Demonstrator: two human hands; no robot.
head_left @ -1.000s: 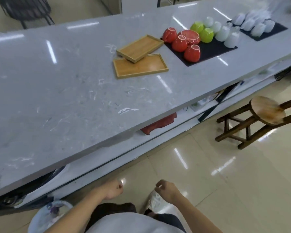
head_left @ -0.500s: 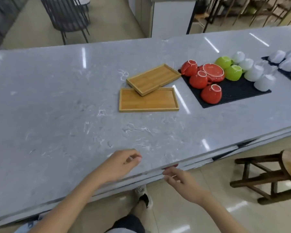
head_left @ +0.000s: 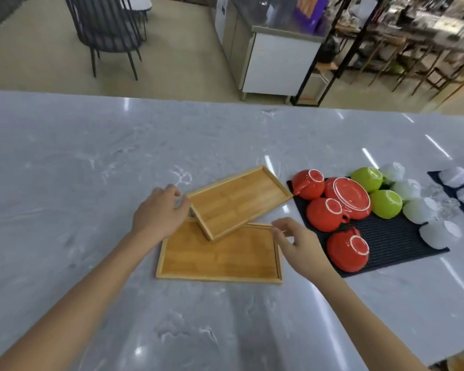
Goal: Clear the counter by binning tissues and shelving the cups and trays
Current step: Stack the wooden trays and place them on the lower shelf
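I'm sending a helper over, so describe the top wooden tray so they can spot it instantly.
On the grey marble counter, left of the black mat of upturned red cups, lie two wooden trays. The top tray sits skewed across the lower tray, its far end touching the mat.

My feed is bright and evenly lit from overhead, and the glossy table (head_left: 65, 162) throws back long white streaks of glare, strongest along its right side and near the bottom edge. Shadows are faint and soft, only a thin dark line under the upper tray (head_left: 239, 200). The wide lens bows the table's far edge, and I see the shelving (head_left: 413, 36) at top right smeared and out of focus.
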